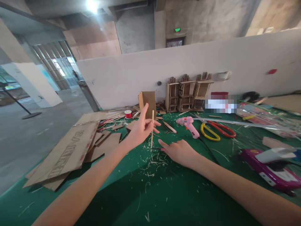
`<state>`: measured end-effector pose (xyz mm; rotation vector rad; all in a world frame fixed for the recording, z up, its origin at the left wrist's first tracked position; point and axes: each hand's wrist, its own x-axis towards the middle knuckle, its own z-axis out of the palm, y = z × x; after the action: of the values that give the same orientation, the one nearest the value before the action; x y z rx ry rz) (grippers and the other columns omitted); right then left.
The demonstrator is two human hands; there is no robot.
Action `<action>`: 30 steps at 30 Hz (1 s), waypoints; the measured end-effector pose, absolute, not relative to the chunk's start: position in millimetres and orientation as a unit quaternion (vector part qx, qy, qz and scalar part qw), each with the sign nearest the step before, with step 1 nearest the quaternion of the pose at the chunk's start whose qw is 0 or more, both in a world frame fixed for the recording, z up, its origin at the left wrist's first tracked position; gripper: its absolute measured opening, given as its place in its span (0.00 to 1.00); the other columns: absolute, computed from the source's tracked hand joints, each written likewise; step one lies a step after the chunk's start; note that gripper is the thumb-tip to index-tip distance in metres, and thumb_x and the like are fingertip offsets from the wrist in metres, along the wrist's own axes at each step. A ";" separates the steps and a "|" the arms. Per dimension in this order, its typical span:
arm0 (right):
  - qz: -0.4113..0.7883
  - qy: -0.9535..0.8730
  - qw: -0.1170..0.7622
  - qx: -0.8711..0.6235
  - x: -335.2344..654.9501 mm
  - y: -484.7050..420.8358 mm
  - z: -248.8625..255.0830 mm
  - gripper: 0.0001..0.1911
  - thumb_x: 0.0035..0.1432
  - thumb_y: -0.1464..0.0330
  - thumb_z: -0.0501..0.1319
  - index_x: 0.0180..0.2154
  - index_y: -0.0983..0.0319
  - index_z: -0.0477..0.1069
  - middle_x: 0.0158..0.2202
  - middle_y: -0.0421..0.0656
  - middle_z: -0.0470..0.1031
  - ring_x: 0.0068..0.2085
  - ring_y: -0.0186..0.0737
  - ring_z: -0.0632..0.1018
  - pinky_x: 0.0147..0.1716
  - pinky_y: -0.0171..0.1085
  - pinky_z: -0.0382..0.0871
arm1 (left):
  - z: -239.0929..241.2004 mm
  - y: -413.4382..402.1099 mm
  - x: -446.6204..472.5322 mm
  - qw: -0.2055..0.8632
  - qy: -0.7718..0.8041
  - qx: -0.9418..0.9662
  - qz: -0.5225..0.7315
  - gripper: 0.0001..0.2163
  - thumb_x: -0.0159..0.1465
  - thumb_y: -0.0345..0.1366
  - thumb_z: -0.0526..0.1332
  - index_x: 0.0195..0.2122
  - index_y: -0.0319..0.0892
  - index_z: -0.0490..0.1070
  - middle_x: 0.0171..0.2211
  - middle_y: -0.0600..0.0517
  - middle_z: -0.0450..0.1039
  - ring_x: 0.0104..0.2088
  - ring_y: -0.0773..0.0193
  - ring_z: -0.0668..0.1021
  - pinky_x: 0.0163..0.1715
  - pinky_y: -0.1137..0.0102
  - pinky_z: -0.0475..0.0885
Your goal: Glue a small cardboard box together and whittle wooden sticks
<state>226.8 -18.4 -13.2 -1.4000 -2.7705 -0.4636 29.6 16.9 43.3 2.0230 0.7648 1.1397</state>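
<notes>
1. Pinching a thin wooden stick (151, 138) upright, the left hand (140, 129) closes thumb and fingers on it, index finger raised, left of the pink glue gun (189, 126).
2. The right hand (180, 152) lies flat and spread on the green mat (131, 188), empty, just nearer than the glue gun.
3. Yellow-and-red scissors (217, 130) lie right of the glue gun, and wood shavings (152, 158) are scattered nearer and left of it.
</notes>
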 end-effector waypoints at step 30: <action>-0.072 -0.866 -0.017 -0.494 206.0 -22.8 -0.2 0.24 0.69 0.61 0.41 0.48 0.65 0.70 0.29 0.51 0.79 0.32 0.48 0.81 0.28 0.39 0.71 | 39.0 35.3 22.7 0.322 0.340 0.753 0.462 0.32 0.69 0.35 0.51 0.68 0.51 0.31 0.44 0.45 0.76 0.33 0.62 0.81 0.43 0.57 0.75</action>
<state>206.0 -22.8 -0.2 -1.5695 -2.7512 -0.2280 22.7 35.3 39.0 1.9777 0.8926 1.2134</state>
